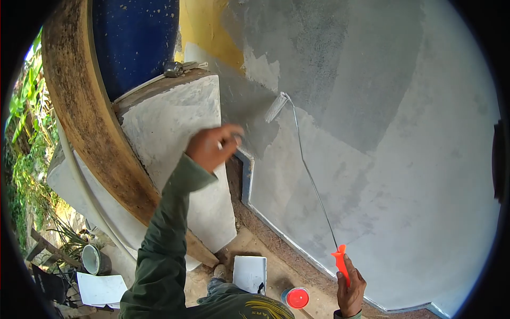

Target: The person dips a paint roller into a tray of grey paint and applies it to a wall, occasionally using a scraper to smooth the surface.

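My right hand [350,291] is wrapped round the orange handle [341,263] of a paint roller [275,108]. A long thin wire frame runs up from the handle to the white roller head, which is against the grey wall [329,175]. Darker and lighter grey patches cover the wall. My left hand [213,147], in a green sleeve, is raised in front of the white-coated step side [178,111]. Its fingers are loosely curled with a gap between them, slightly blurred, and I see nothing held in them.
A white paint tray [249,272] and a red-lidded can [296,298] stand on the floor near my legs. A curved wooden beam [101,122] rises on the left, beside a blue panel [135,42]. A bucket [95,260] and a white sheet [101,288] are lower left.
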Demonstrator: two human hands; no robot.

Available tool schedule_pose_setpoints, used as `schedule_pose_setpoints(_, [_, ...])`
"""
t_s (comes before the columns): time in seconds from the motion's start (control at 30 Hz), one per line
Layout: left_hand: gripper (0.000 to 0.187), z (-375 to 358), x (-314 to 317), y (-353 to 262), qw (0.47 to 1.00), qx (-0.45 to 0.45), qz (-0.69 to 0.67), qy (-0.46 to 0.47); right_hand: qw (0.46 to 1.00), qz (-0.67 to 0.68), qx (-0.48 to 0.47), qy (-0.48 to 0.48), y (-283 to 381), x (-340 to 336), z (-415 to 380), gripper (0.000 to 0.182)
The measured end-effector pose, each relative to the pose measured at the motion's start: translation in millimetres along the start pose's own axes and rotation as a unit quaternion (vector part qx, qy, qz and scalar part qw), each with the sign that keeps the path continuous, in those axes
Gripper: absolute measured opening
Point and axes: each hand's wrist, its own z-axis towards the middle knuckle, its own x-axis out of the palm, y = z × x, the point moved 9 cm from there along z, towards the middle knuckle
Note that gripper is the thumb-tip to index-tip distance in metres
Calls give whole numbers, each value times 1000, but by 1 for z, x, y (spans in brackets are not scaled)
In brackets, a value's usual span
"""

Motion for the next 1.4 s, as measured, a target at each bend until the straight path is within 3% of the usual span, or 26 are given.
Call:
schedule_pose_setpoints(0.07, [23,35,-71,4,972,25,71,-221,999,-12,30,27,-6,5,6,40])
schedule_pose_setpoints(0.13, [25,61,-117,-3,925,74,160,-336,999,-11,26,21,-8,11,11,44])
schedule_pose_setpoints(0.17, [25,76,-129,6,925,72,163,-336,1000,-10,24,12,-8,13,13,49])
schedule_pose_setpoints(0.23, [29,99,-137,8,869,104,358,-325,1000,-7,12,11,-5,17,18,49])
schedule_pose_setpoints(0.43, [41,119,-118,53,831,82,489,-253,999,-49,1,22,-14,18,26,39])
schedule_pose_setpoints(0.5, [42,122,-117,56,829,71,491,-257,996,-79,14,38,-15,23,32,38])
schedule_pose_setpoints(0.6, [44,126,-115,54,825,36,506,-249,997,-57,42,17,-6,32,48,52])
schedule_pose_setpoints(0.67, [45,126,-113,57,821,14,519,-238,991,-73,107,29,-14,42,56,54])
schedule_pose_setpoints(0.7, [46,126,-112,57,816,7,530,-231,995,-84,51,-12,-12,49,62,60])
schedule_pose_setpoints(0.8, [47,127,-110,56,807,1,547,-221,994,-100,7,-41,1,72,85,59])
schedule_pose_setpoints(1.07, [49,123,-109,58,805,26,549,-222,994,-99,31,-31,-13,62,72,61])
schedule_pose_setpoints(1.27, [49,126,-109,62,797,-8,565,-212,991,-97,95,-8,-37,31,16,59])
schedule_pose_setpoints(1.33, [49,126,-109,65,789,-17,576,-212,989,-137,52,14,-39,31,6,37])
schedule_pose_setpoints(1.4, [50,128,-109,66,790,-19,576,-209,985,-156,74,28,-43,37,4,36])
